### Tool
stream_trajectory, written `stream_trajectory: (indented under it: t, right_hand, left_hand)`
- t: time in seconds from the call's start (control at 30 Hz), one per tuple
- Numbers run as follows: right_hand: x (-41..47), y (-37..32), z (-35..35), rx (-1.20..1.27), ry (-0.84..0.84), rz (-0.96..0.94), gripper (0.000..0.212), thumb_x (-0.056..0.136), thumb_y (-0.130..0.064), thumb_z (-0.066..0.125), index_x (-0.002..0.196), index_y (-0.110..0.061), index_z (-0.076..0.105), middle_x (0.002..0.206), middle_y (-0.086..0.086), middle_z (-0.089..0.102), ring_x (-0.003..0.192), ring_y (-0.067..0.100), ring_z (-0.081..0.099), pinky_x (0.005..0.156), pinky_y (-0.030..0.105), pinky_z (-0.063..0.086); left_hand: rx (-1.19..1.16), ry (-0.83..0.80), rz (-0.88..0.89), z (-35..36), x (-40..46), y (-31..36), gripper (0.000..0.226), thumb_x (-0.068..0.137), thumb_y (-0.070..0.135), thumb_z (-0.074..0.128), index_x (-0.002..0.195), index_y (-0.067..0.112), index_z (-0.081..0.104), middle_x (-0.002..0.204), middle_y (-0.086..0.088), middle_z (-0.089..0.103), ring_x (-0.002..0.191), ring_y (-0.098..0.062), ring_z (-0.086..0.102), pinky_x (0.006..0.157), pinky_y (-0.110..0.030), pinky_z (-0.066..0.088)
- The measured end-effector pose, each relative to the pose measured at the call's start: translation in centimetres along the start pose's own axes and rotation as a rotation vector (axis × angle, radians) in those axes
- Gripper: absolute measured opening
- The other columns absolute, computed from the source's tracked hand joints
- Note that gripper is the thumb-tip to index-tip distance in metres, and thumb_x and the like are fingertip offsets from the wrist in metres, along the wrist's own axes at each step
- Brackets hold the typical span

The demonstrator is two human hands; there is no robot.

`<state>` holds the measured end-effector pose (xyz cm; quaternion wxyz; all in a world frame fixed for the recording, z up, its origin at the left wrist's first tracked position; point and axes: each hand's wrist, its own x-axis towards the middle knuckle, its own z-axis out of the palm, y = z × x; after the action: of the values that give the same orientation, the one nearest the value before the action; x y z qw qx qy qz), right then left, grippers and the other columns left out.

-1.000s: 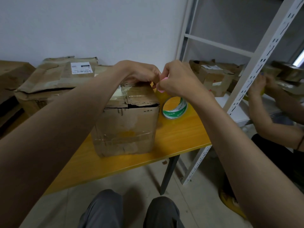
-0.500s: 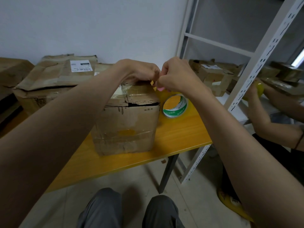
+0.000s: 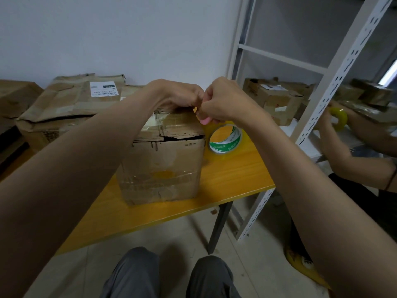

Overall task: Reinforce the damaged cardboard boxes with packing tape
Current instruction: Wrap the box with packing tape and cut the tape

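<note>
Cardboard box (image 3: 163, 162), worn and creased, sits on the yellow counter (image 3: 232, 175) near its front edge; its top flaps are torn along the near edge, with a dark gap showing under the flap. Clear tape already covers part of the top and bands the front face. Both hands meet above the box's far right top corner. Left hand (image 3: 178, 95): fingers curled, knuckles up, resting at the top edge of the box; what it pinches cannot be made out. Right hand (image 3: 225, 102): fingers curled around a small pink object (image 3: 205, 121) (only its lower end shows below the fingers). The two hands touch at the fingertips.

Tape roll (image 3: 225, 139), white core with green print, stands on edge on the counter just right of the box, below the right hand. More crushed boxes (image 3: 71, 104) lie behind on the left. A white metal shelf (image 3: 335, 76) stands to the right, where another person's hand holds a yellow roll (image 3: 339, 117).
</note>
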<state>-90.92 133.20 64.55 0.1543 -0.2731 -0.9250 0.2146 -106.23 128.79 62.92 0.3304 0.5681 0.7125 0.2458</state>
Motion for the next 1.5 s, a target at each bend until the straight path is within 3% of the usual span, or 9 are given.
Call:
stream_trajectory:
  t: [0.13, 0.3, 0.43, 0.53, 0.7, 0.93, 1.17, 1.3, 1.5]
  right_hand:
    - [-0.5, -0.1, -0.5, -0.01, -0.083, -0.001, 0.008, 0.077, -0.003, 0.075, 0.084, -0.005, 0.073, 0.068, 0.007, 0.075, 0.064, 0.02, 0.07, 0.063, 0.033, 0.062]
    - [-1.5, 0.4, -1.8, 0.051, -0.137, -0.026, 0.004, 0.085, -0.009, 0.071, 0.081, -0.009, 0.071, 0.063, 0.001, 0.072, 0.059, 0.012, 0.063, 0.049, 0.019, 0.051]
    - [-1.0, 3.8, -3.1, 0.492, 0.319, -0.01, 0.014, 0.092, -0.017, 0.064, 0.079, -0.017, 0.062, 0.063, -0.006, 0.068, 0.057, 0.005, 0.058, 0.053, 0.023, 0.043]
    - [-0.2, 8.3, -1.6, 0.635, 0.509, 0.154, 0.007, 0.097, -0.012, 0.055, 0.092, -0.017, 0.054, 0.088, 0.0, 0.067, 0.075, 0.007, 0.064, 0.063, 0.027, 0.044]
    - [-0.3, 15.5, 6.7, 0.572, 0.183, 0.524, 0.009, 0.101, -0.007, 0.048, 0.1, -0.015, 0.049, 0.086, 0.004, 0.063, 0.07, 0.014, 0.053, 0.051, 0.026, 0.037]
    - [-0.9, 16.9, 11.9, 0.613, -0.028, 0.442, 0.01, 0.101, -0.018, 0.058, 0.092, -0.016, 0.059, 0.079, 0.0, 0.059, 0.064, 0.013, 0.049, 0.056, 0.026, 0.037]
    - [-0.9, 15.0, 9.1, 1.344, 0.092, -0.002, 0.071, 0.099, -0.071, 0.033, 0.133, -0.018, 0.065, 0.134, 0.012, 0.066, 0.13, 0.028, 0.058, 0.111, 0.048, 0.043]
    - [-1.2, 14.4, 8.7, 1.203, 0.069, -0.069, 0.048, 0.084, -0.029, 0.082, 0.124, -0.018, 0.059, 0.119, 0.014, 0.069, 0.115, 0.035, 0.065, 0.105, 0.058, 0.049]
    - [-0.5, 13.4, 8.7, 1.217, 0.167, -0.099, 0.031, 0.088, 0.007, 0.063, 0.107, -0.016, 0.058, 0.09, 0.006, 0.064, 0.09, 0.022, 0.063, 0.087, 0.044, 0.055]
  left_hand:
    - [-0.011, 0.018, -0.005, 0.1, -0.3, 0.1, 0.028, 0.068, 0.008, 0.063, 0.091, -0.007, 0.069, 0.091, -0.017, 0.062, 0.089, -0.027, 0.055, 0.087, -0.041, 0.045]
    - [-0.007, -0.018, 0.029, 0.0, -0.1, -0.1, 0.032, 0.096, 0.005, 0.059, 0.072, 0.018, 0.077, 0.087, -0.014, 0.06, 0.084, -0.026, 0.053, 0.081, -0.036, 0.045]
    - [-0.029, -0.028, 0.052, 0.0, -0.3, -0.2, 0.043, 0.088, 0.044, 0.072, 0.097, 0.002, 0.073, 0.092, -0.012, 0.056, 0.088, -0.022, 0.05, 0.088, -0.035, 0.042]
    - [0.016, -0.038, 0.064, 0.1, -0.3, -0.1, 0.046, 0.085, 0.054, 0.07, 0.087, 0.008, 0.066, 0.084, -0.007, 0.046, 0.081, -0.016, 0.044, 0.085, -0.034, 0.036]
    - [0.03, -0.021, 0.061, 0.0, 0.0, -0.4, 0.042, 0.086, 0.053, 0.068, 0.082, 0.012, 0.061, 0.076, 0.001, 0.045, 0.08, -0.016, 0.041, 0.089, -0.035, 0.034]
    - [0.027, -0.024, 0.097, 0.2, -0.2, -0.3, 0.043, 0.085, 0.055, 0.068, 0.081, 0.012, 0.066, 0.08, -0.002, 0.046, 0.08, -0.013, 0.043, 0.087, -0.033, 0.036]
    - [0.083, -0.003, 0.114, 0.2, -0.1, -0.6, 0.036, 0.095, 0.049, 0.062, 0.087, 0.015, 0.07, 0.087, -0.006, 0.05, 0.086, -0.014, 0.047, 0.094, -0.031, 0.039]
    - [0.112, -0.013, 0.076, 0.3, -0.5, -0.1, 0.029, 0.097, 0.039, 0.063, 0.112, 0.018, 0.075, 0.115, 0.002, 0.073, 0.11, -0.012, 0.065, 0.108, -0.035, 0.044]
    - [0.252, 0.001, 0.037, 1.4, -1.4, 0.0, 0.047, 0.078, 0.031, 0.055, 0.122, 0.017, 0.066, 0.124, -0.004, 0.065, 0.12, -0.022, 0.056, 0.105, -0.04, 0.041]
